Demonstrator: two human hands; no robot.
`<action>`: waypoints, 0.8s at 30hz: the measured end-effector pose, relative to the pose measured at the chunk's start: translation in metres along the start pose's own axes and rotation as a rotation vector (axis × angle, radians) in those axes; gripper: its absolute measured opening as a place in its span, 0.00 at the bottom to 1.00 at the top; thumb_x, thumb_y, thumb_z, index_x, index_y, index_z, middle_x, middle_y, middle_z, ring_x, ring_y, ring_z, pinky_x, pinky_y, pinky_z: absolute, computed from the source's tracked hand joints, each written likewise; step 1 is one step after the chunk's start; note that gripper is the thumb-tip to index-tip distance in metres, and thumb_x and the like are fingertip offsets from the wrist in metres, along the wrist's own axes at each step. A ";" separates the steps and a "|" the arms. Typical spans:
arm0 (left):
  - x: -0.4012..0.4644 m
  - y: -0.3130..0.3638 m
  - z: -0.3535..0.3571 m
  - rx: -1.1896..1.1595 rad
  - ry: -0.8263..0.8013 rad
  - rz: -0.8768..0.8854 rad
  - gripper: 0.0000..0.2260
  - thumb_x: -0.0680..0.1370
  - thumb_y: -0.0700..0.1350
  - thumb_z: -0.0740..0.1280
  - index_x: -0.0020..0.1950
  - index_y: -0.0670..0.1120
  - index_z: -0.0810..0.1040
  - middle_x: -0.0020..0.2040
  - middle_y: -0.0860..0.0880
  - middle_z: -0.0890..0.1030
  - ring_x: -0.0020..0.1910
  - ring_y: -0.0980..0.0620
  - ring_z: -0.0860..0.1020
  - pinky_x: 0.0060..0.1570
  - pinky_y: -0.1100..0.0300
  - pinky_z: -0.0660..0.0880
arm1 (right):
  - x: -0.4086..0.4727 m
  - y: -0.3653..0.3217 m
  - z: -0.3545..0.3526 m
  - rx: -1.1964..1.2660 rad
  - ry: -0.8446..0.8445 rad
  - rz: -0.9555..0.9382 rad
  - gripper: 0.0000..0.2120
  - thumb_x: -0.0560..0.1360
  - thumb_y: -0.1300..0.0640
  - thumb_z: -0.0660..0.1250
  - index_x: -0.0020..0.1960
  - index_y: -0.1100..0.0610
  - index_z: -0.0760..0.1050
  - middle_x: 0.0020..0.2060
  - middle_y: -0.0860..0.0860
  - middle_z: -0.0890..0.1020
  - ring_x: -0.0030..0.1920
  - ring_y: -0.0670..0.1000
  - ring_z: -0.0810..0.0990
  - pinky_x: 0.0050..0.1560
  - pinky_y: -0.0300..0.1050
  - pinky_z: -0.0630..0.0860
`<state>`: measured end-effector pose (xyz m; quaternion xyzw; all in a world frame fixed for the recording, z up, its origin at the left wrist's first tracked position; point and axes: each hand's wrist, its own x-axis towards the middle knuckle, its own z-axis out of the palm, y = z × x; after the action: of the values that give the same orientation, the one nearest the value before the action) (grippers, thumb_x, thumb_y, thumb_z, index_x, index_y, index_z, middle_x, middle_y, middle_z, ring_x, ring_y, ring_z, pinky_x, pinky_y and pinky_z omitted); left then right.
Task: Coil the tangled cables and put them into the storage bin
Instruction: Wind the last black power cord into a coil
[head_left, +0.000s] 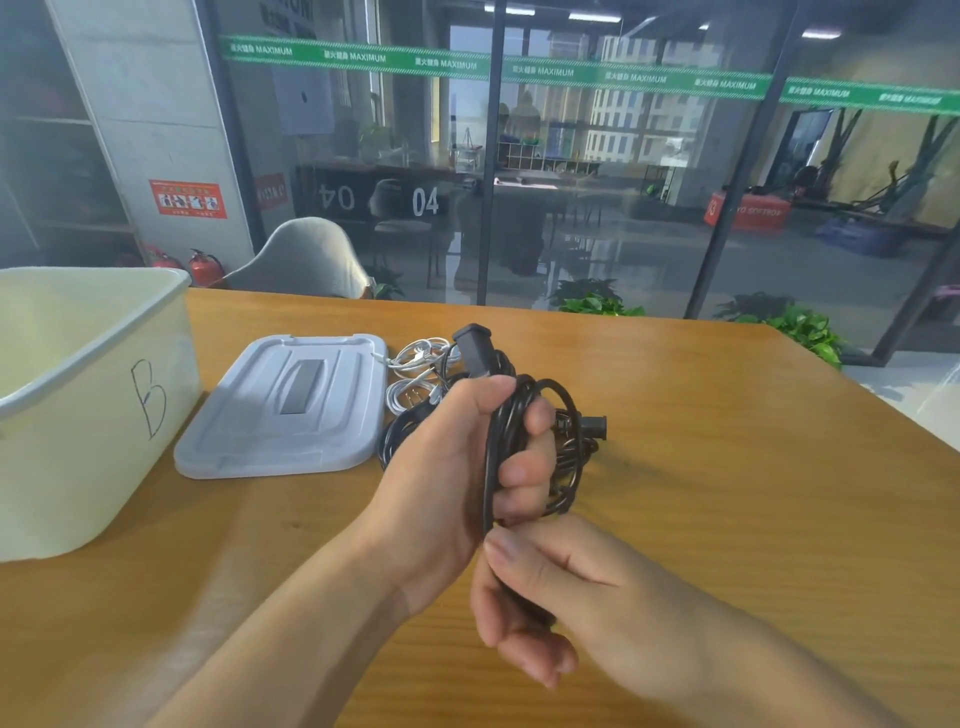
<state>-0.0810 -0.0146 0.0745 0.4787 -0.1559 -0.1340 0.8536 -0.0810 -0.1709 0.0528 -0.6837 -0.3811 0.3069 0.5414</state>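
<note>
1. Black cable (511, 436) is held above the wooden table (727, 467), in front of the person and to the right of the grey lid (291, 410); its loops are gathered in the left hand (467, 467), whose fingers are curled round the bundle, presumably so that the turns are kept together while more is wound on.
2. A strand leaving the bottom of the bundle is pinched between thumb and fingers of the right hand (540, 597), probably so that it can be fed round as the next loop.
3. One black plug (472, 345) is left sticking up above the left hand and another connector (592, 423) juts out to the right, apparently kept free of the loops.
4. White cables (415, 364) lie on the table behind the hand, just beside the lid, not yet coiled by the look of them.
5. Storage bin (88, 395), marked "B", stands open at the left, presumably ready for the coils; its inside is cut off by the frame edge.
6. How much black cable remains loose cannot be told, since the part on the table is hidden behind the left hand.
</note>
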 end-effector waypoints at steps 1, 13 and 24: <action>0.000 0.001 -0.002 0.010 -0.006 0.008 0.13 0.83 0.54 0.55 0.45 0.47 0.71 0.32 0.51 0.64 0.28 0.53 0.60 0.31 0.59 0.59 | 0.000 0.002 -0.002 -0.026 -0.001 0.008 0.26 0.85 0.40 0.54 0.44 0.58 0.78 0.29 0.47 0.77 0.29 0.47 0.73 0.33 0.39 0.70; -0.008 0.007 0.009 0.088 -0.129 -0.065 0.13 0.82 0.50 0.56 0.42 0.47 0.73 0.28 0.53 0.63 0.23 0.55 0.57 0.27 0.61 0.59 | -0.007 0.022 -0.058 -0.359 0.012 0.180 0.20 0.80 0.36 0.64 0.37 0.48 0.75 0.31 0.45 0.72 0.31 0.45 0.68 0.33 0.42 0.66; -0.005 0.010 -0.004 0.337 -0.016 -0.127 0.14 0.79 0.54 0.58 0.37 0.49 0.73 0.27 0.52 0.60 0.23 0.54 0.56 0.24 0.61 0.58 | -0.041 0.031 -0.145 -0.618 0.668 0.187 0.25 0.68 0.29 0.72 0.36 0.53 0.78 0.27 0.49 0.71 0.28 0.47 0.68 0.33 0.45 0.68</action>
<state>-0.0835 -0.0043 0.0798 0.6227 -0.1522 -0.1634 0.7499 0.0238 -0.2830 0.0552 -0.9058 -0.1960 -0.0109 0.3754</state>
